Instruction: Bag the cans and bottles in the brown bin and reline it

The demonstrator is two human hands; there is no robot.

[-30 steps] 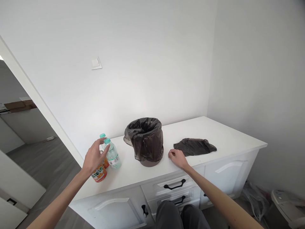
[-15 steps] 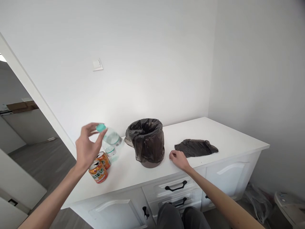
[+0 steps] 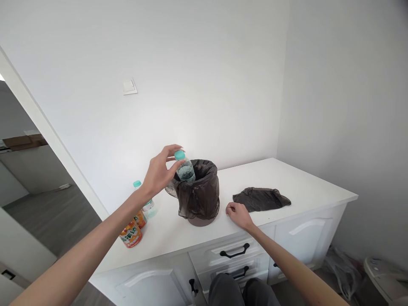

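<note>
Water bottle (image 3: 185,169), clear plastic with a teal cap, is up off the table in my left hand (image 3: 158,174), hanging right at the near-left rim of the bin (image 3: 199,193), its lower part already overlapping the bag opening. Left grip: fingertips pinched around the cap and neck, thumb underneath, other fingers curled over the top; closed on the bottle, body of the bottle hanging free below. Bottle roughly upright, tilted a little. The bin is small and round, lined with a dark translucent trash bag (image 3: 194,199) whose edge is folded down over the outside; it stands on the white table (image 3: 306,187), about mid-width. My right hand (image 3: 237,212) rests on the table just right of the bin's base, fingers curled loosely under, holding nothing; cannot tell if it touches the bin, looks just apart. Further right, a spare dark bag (image 3: 261,198) lies crumpled flat on the table, near my right hand but not touching it. Left of the bin, partly behind my left forearm: a second bottle (image 3: 143,199) with a teal cap standing upright, and two orange cans (image 3: 131,233) just in front of it, close together near the table's left end. Below the tabletop, white drawers with black handles (image 3: 235,252). White wall behind with a light switch (image 3: 129,86). My knees show at the bottom edge.
</note>
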